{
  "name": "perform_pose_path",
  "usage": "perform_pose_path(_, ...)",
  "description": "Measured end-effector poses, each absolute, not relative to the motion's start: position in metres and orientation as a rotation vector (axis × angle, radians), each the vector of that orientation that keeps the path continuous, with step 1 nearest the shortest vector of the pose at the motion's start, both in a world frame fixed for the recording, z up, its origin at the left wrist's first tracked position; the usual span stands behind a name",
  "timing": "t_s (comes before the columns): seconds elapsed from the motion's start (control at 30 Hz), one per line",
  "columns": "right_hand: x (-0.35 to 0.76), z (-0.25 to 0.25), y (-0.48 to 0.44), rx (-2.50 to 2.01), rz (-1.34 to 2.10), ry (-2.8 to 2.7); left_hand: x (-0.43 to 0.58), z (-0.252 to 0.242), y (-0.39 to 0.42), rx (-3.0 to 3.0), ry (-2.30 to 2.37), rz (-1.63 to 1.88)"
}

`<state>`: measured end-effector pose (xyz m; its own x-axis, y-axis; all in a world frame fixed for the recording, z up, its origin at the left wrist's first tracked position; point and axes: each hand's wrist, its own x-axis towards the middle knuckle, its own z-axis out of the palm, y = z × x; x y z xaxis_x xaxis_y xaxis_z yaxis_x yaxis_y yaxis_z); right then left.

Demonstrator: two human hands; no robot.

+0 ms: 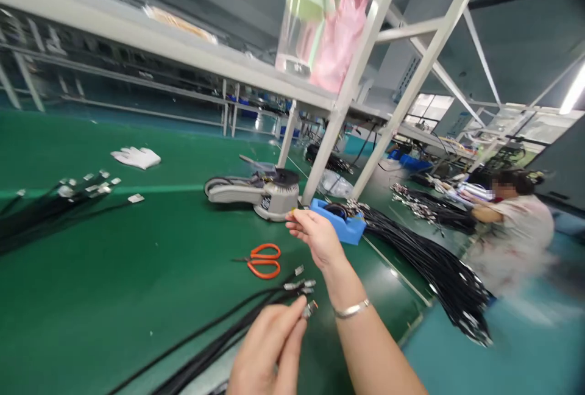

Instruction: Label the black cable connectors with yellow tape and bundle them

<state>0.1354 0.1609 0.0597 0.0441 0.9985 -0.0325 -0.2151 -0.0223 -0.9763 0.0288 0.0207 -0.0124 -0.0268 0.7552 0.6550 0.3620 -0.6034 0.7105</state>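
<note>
My left hand (274, 346), low in the head view, pinches a cable connector (311, 308) with a metal end between thumb and fingers. Beyond it, several black cables (228, 328) with silvery connectors lie on the green table. My right hand (317, 236), with a silver bracelet on the wrist, reaches forward with fingers closed. At its fingertips is a tiny yellowish thing, too small to name. Just behind that hand stands a blue tape dispenser (351, 228). Orange-handled scissors (265, 261) lie to its left.
A grey device (278, 197) with a long arm sits near the rack post. A white glove (137, 157) and another black cable bundle (50, 209) lie left. More cables (420, 255) hang over the right edge. A bottle (297, 35) stands overhead. A person (516, 224) works at right.
</note>
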Motion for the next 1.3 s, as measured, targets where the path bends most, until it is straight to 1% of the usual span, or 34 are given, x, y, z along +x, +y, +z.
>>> perform_pose_path(0.13,0.193,0.037,0.056,-1.208,1.079,-1.154,0.034,-0.003,0.017,1.942,1.162,1.515)
perform_pose_path(0.2,0.202,0.026,0.019,-1.276,1.107,-1.196,0.039,-0.006,0.015,1.985,1.179,1.458)
perform_pose_path(0.3,0.197,0.015,-0.01,-1.251,1.186,-1.176,0.044,-0.011,0.012,2.056,1.196,1.416)
perform_pose_path(0.53,0.186,0.011,-0.014,-1.208,1.199,-1.12,0.044,-0.01,0.008,2.1,1.229,1.427)
perform_pose_path(0.9,0.176,0.028,-0.018,-1.276,1.164,-1.069,0.039,-0.003,0.007,2.264,1.075,1.463)
perform_pose_path(1.3,0.175,0.032,-0.016,-1.328,1.13,-1.066,0.038,-0.002,0.007,2.311,1.0,1.456)
